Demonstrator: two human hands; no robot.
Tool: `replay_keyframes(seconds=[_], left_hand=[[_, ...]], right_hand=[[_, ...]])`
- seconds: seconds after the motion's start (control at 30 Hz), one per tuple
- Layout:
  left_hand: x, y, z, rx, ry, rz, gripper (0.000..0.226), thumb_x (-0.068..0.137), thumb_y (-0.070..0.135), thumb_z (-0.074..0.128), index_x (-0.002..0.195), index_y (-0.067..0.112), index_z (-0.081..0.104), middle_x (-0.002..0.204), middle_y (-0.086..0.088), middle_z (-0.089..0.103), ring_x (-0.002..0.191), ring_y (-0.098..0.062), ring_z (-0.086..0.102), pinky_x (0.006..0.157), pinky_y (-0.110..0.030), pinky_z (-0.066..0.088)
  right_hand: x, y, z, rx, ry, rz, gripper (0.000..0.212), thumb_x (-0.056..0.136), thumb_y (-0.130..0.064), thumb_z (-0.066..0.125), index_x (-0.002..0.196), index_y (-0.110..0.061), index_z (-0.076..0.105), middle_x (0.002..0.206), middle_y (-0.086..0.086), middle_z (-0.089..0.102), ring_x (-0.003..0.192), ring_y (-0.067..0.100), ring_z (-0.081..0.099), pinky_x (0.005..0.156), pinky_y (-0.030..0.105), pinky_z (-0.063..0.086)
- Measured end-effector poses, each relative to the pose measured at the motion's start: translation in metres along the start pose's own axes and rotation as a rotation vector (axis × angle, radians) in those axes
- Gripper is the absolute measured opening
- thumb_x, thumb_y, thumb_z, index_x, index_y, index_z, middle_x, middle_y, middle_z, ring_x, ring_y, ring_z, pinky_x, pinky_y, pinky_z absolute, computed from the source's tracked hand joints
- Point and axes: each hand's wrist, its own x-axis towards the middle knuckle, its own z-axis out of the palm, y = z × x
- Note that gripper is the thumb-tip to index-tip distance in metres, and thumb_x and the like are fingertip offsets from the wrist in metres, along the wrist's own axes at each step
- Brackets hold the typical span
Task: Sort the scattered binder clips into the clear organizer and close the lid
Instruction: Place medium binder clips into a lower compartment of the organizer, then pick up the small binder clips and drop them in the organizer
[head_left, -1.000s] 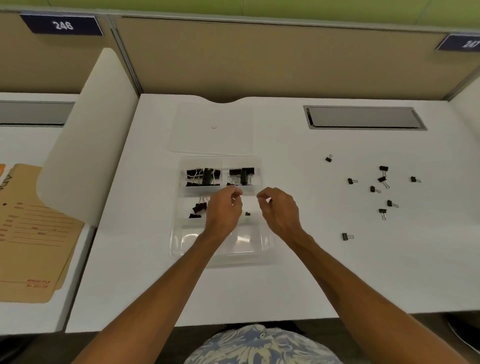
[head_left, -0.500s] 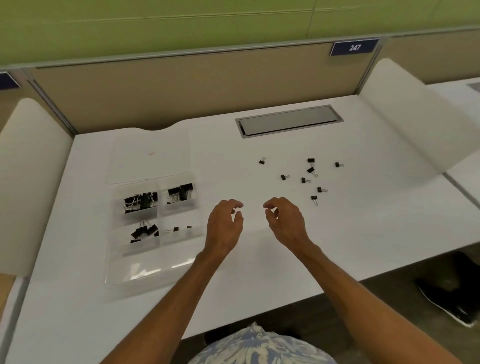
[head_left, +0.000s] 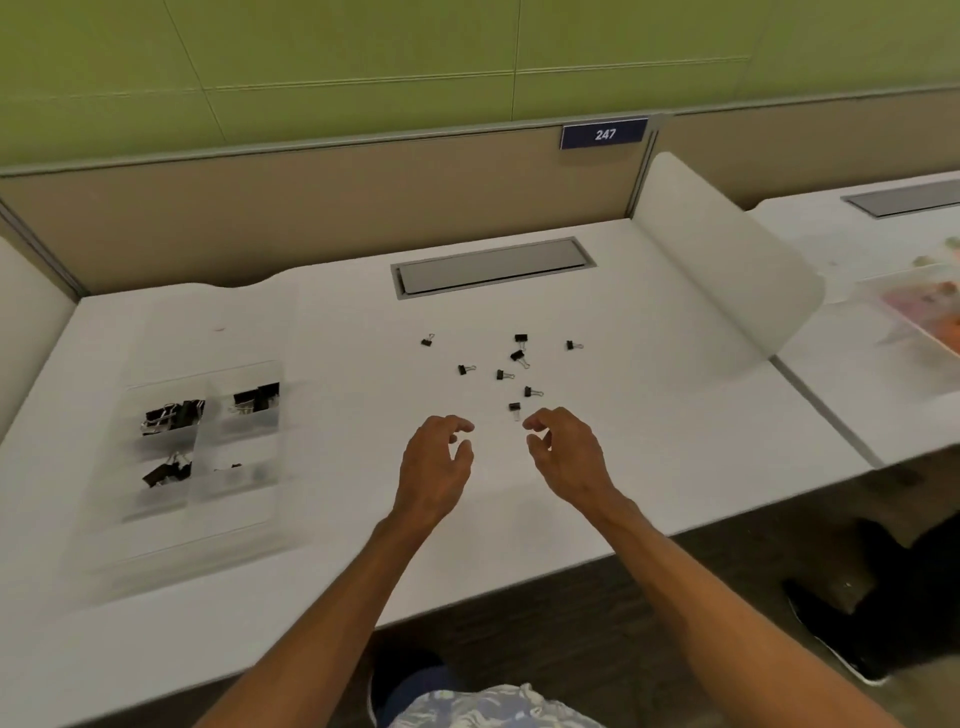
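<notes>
Several small black binder clips (head_left: 505, 374) lie scattered on the white desk, right of centre. The nearest clip (head_left: 515, 408) sits just beyond my fingertips. My left hand (head_left: 435, 467) and my right hand (head_left: 566, 453) hover side by side over the desk, fingers curled and apart, holding nothing. The clear organizer (head_left: 208, 499) lies at the left with its lid (head_left: 218, 332) folded back open behind it. Black clips fill three of its compartments; the view there is blurred.
A grey cable hatch (head_left: 493, 266) is set in the desk behind the clips. White curved dividers (head_left: 727, 260) stand at both sides. A neighbouring desk at the right holds a tray (head_left: 924, 317) of coloured items. Dark shoes (head_left: 883, 613) show on the floor.
My view swung right, so the organizer shifted to the left. Both hands left the organizer and moved right towards the scattered clips, opening their fingers.
</notes>
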Motion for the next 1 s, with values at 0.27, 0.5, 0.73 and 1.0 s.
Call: replay_keyframes(seconds=[0.27, 0.5, 0.73, 1.0], left_hand=[[0.023, 0.027, 0.035, 0.044, -0.026, 0.054, 0.022, 0.092, 0.014, 0.059, 0.112, 0.022, 0.065, 0.115, 0.006, 0.064, 0.097, -0.007, 0.057, 0.082, -0.019, 0.041], [0.078, 0.037, 0.072, 0.046, -0.052, 0.043, 0.024, 0.092, 0.014, 0.059, 0.114, 0.021, 0.065, 0.114, 0.007, 0.063, 0.098, -0.007, 0.057, 0.08, -0.014, 0.04], [0.144, 0.029, 0.103, 0.061, -0.051, -0.027, 0.025, 0.09, 0.017, 0.061, 0.115, 0.018, 0.064, 0.11, 0.003, 0.064, 0.099, -0.011, 0.058, 0.086, -0.022, 0.044], [0.21, 0.012, 0.134, 0.145, -0.153, -0.131, 0.047, 0.088, 0.041, 0.064, 0.129, 0.022, 0.053, 0.121, 0.001, 0.059, 0.113, -0.019, 0.054, 0.1, -0.039, 0.044]], right_hand=[[0.021, 0.04, -0.038, 0.009, -0.001, 0.003, 0.02, 0.093, -0.015, 0.058, 0.111, -0.02, 0.065, 0.109, -0.001, 0.062, 0.079, 0.013, 0.06, 0.073, 0.028, 0.049], [0.074, 0.074, -0.057, -0.009, 0.008, -0.005, 0.02, 0.092, -0.014, 0.059, 0.109, -0.019, 0.066, 0.105, -0.002, 0.063, 0.078, 0.013, 0.061, 0.071, 0.029, 0.048], [0.151, 0.105, -0.053, -0.054, -0.088, -0.025, 0.02, 0.093, -0.016, 0.058, 0.11, -0.019, 0.066, 0.107, -0.002, 0.063, 0.081, 0.013, 0.061, 0.072, 0.028, 0.047], [0.225, 0.122, -0.03, -0.071, -0.213, -0.062, 0.021, 0.093, -0.015, 0.058, 0.113, -0.019, 0.065, 0.107, 0.0, 0.065, 0.086, 0.014, 0.061, 0.076, 0.031, 0.051]])
